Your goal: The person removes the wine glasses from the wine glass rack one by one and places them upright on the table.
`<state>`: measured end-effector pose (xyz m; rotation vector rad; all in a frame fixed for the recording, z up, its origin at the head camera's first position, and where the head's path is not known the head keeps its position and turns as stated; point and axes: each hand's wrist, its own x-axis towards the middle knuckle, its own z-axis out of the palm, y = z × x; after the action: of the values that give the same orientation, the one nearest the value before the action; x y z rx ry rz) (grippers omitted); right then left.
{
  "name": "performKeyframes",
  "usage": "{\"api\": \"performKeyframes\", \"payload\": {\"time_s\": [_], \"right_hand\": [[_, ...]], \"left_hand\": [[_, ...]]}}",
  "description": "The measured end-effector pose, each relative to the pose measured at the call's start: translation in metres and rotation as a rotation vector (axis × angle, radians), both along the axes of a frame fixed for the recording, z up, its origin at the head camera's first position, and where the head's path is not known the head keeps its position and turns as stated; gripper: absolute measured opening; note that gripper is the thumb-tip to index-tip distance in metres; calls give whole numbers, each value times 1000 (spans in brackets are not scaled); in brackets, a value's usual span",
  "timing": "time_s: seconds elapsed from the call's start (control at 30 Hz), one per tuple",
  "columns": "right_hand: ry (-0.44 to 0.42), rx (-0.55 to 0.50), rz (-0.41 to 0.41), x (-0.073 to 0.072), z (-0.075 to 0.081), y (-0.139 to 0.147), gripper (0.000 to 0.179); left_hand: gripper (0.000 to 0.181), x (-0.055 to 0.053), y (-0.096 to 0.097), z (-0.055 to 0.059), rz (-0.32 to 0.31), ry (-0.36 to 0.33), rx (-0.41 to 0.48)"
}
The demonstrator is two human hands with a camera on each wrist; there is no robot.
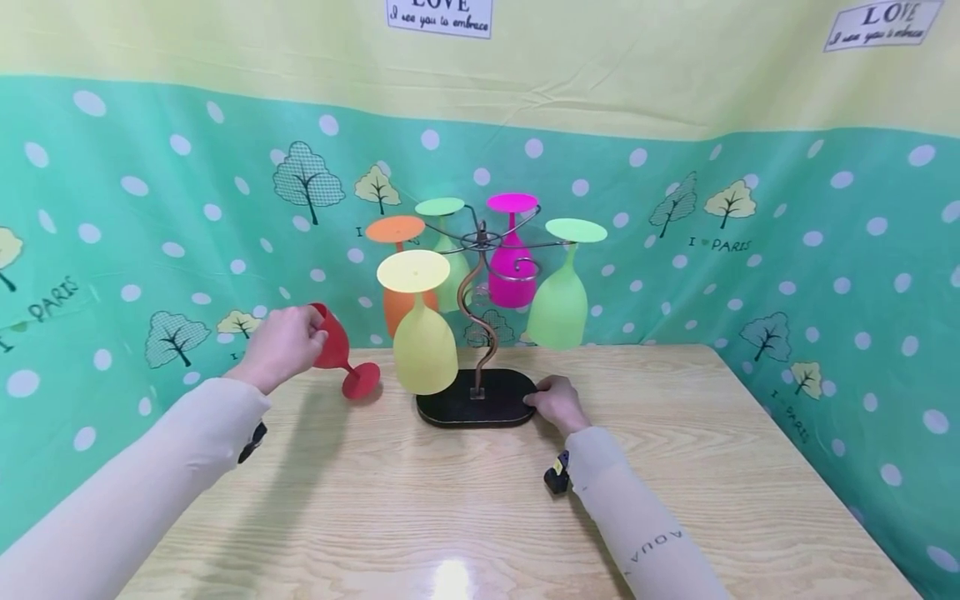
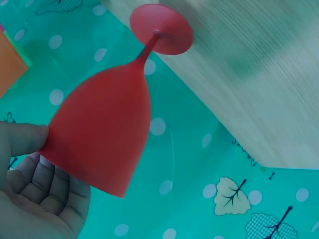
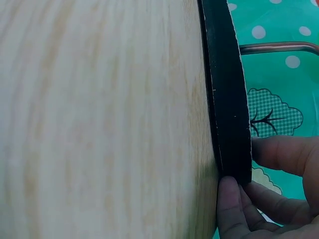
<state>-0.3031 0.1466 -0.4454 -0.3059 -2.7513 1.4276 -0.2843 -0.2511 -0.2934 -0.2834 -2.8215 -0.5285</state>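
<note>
My left hand [image 1: 288, 343] pinches a red goblet [image 2: 104, 127] by its rim, thumb outside the bowl. The goblet tilts, its foot [image 1: 362, 381] low and to the right, close over the table. My right hand [image 1: 558, 402] grips the right end of the black oval base [image 1: 450, 408] of a goblet rack; in the right wrist view the thumb [image 3: 281, 153] lies on top and fingertips at the side edge. From the rack's wire arms hang upside-down goblets: yellow [image 1: 425, 350], orange [image 1: 396, 227], magenta [image 1: 512, 279], and green ones, one at the right [image 1: 558, 308].
A wavy copper-coloured stem [image 1: 491, 337] rises from the base to the wire arms. The wood-grain table [image 1: 420, 508] reaches back to a green and yellow patterned curtain [image 1: 660, 108], which hangs behind and at both sides.
</note>
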Motion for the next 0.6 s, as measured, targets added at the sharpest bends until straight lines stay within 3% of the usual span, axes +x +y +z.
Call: {"api": "performKeyframes", "payload": {"time_s": [0.33,0.6], "right_hand": [[-1,9,-4,0,-1,-1,29],[0,28,-10,2,1,-3,28]], "left_hand": [[10,-9,-1,-4,21,25,-65],[10,-17,-7,-17,33,50,-104]]}}
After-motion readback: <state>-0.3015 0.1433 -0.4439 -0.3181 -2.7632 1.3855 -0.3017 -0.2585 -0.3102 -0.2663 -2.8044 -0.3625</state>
